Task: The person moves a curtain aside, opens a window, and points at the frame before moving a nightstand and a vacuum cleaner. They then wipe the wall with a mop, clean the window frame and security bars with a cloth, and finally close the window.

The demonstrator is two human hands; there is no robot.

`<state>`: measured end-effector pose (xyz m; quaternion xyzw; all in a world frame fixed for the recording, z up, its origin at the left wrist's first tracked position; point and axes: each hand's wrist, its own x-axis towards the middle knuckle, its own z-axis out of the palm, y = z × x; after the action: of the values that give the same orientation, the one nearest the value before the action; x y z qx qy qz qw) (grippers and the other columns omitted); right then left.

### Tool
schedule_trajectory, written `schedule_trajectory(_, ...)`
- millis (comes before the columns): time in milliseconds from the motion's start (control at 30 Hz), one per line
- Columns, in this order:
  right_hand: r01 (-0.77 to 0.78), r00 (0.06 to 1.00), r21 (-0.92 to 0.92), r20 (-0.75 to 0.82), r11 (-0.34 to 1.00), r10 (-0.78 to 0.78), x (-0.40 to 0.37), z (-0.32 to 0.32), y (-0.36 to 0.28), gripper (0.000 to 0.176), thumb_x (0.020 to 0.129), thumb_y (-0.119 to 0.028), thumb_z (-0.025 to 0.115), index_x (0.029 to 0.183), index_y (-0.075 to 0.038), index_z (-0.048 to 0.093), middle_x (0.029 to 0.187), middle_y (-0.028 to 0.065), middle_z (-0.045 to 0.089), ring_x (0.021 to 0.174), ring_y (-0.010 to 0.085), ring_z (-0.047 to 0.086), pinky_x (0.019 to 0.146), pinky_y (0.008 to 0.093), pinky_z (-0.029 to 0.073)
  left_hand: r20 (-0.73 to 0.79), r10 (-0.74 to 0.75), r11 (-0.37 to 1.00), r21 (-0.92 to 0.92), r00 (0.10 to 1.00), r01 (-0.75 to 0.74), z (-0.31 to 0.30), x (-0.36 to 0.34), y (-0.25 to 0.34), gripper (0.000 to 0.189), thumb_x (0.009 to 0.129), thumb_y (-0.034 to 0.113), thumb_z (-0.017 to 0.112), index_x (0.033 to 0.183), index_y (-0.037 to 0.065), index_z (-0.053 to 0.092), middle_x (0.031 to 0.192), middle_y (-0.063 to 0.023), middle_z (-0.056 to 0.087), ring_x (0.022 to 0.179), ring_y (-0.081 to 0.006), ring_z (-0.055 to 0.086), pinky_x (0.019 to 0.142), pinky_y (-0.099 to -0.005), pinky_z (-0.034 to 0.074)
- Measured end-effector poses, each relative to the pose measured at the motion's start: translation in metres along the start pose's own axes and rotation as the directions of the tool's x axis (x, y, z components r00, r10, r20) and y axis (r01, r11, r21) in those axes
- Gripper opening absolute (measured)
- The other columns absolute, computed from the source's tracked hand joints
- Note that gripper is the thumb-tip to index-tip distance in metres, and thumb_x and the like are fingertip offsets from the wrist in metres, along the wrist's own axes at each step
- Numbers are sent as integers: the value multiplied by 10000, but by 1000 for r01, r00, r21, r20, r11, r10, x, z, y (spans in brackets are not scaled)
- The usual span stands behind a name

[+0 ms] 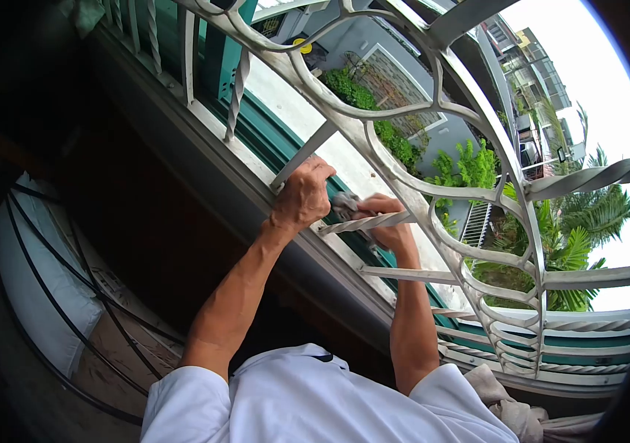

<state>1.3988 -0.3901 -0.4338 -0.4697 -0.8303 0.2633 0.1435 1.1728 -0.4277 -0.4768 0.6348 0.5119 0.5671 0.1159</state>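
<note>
In the centre of the frame, the right hand (387,223) is closed around a grey cloth (346,204), which is bunched and blurred at its edges, against the teal window frame (274,125). The cloth looks light, soft and limp, so it should fold easily and sit best wadded in the palm; whether it is damp cannot be told. Just left of it, the left hand (306,193) is curled beside a flat bar (304,156) of the grille; what its fingers close on is hidden. The grille (278,63) looks like stiff painted metal, its scrolls smooth and bulging outward, while the twisted bar (367,221) near the right hand has spiral ridges that probably offer a firmer hold.
</note>
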Motion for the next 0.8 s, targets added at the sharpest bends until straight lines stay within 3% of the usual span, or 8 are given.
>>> schedule_trajectory(167, -44, 968, 439, 239, 897, -70, 32, -5, 3, 324, 882, -170, 756, 1153, -2, 704, 1036, 48, 707, 854, 164, 625, 778, 280, 495, 154, 58, 997, 45, 986, -65, -18, 7, 30, 189, 777, 177, 751, 934, 73, 746, 998, -110, 676, 979, -306, 593, 861, -430, 488)
schedule_trajectory(200, -160, 980, 746, 197, 647, 16, 14, 4, 36, 451, 964, -298, 666, 1309, -13, 604, 1245, 42, 649, 1002, 162, 609, 888, 305, 493, 157, 71, 996, 50, 985, -80, -17, 10, 29, 189, 777, 177, 751, 934, 73, 746, 998, -110, 676, 979, -306, 593, 861, -430, 488)
schedule_trajectory(267, -183, 982, 727, 161, 662, 94, -24, -10, 24, 521, 1019, -365, 546, 1422, -38, 496, 1442, 82, 521, 1239, 191, 525, 1025, 351, 444, 325, 18, 981, 176, 945, -79, -6, 5, 23, 191, 785, 221, 750, 947, 123, 771, 993, -53, 709, 1045, -291, 582, 869, -448, 430)
schedule_trajectory(367, -33, 969, 999, 39, -26, 246, -89, -1, -5, 617, 1021, -371, 498, 1515, -38, 337, 1506, 87, 422, 1392, 207, 353, 1161, 428, 254, 375, 32, 977, 184, 927, -108, 0, 7, 16, 154, 761, 144, 721, 904, 100, 758, 970, -87, 681, 958, -293, 601, 794, -445, 442)
schedule_trajectory(433, -75, 807, 956, -110, 285, 580, -125, 4, -44, 506, 1017, -293, 499, 1442, -22, 456, 1394, 109, 539, 1280, 197, 489, 1104, 391, 342, 281, 193, 890, 352, 940, -288, 8, 0, 3, 79, 722, 33, 661, 785, 28, 708, 886, -143, 620, 866, -317, 606, 754, -447, 464)
schedule_trajectory(500, -289, 742, 615, -341, 734, 578, -166, 9, -75, 332, 1036, -203, 497, 1262, 12, 611, 1229, 114, 642, 1137, 203, 616, 969, 334, 497, 315, 109, 881, 408, 943, -239, -9, 7, 24, 112, 712, 2, 649, 819, 4, 685, 894, -159, 607, 867, -329, 605, 748, -442, 471)
schedule_trajectory(633, -8, 817, 510, -492, 860, 299, -156, 41, -139, 281, 920, 73, 563, 1191, 37, 627, 1113, 125, 675, 1012, 186, 649, 873, 276, 506, 352, 59, 898, 391, 934, -204, -19, -3, 42, 105, 746, 11, 635, 848, -15, 638, 891, -171, 598, 856, -356, 601, 761, -451, 483)
schedule_trajectory(800, -85, 744, 383, -590, 920, 314, -63, 47, -101, 269, 982, -144, 572, 1183, 20, 643, 1106, 143, 647, 1011, 187, 638, 865, 305, 498, 99, 182, 976, 102, 978, -192, -72, -15, 74, 158, 853, 6, 634, 1000, -29, 678, 900, -167, 665, 823, -373, 662, 732, -428, 542)
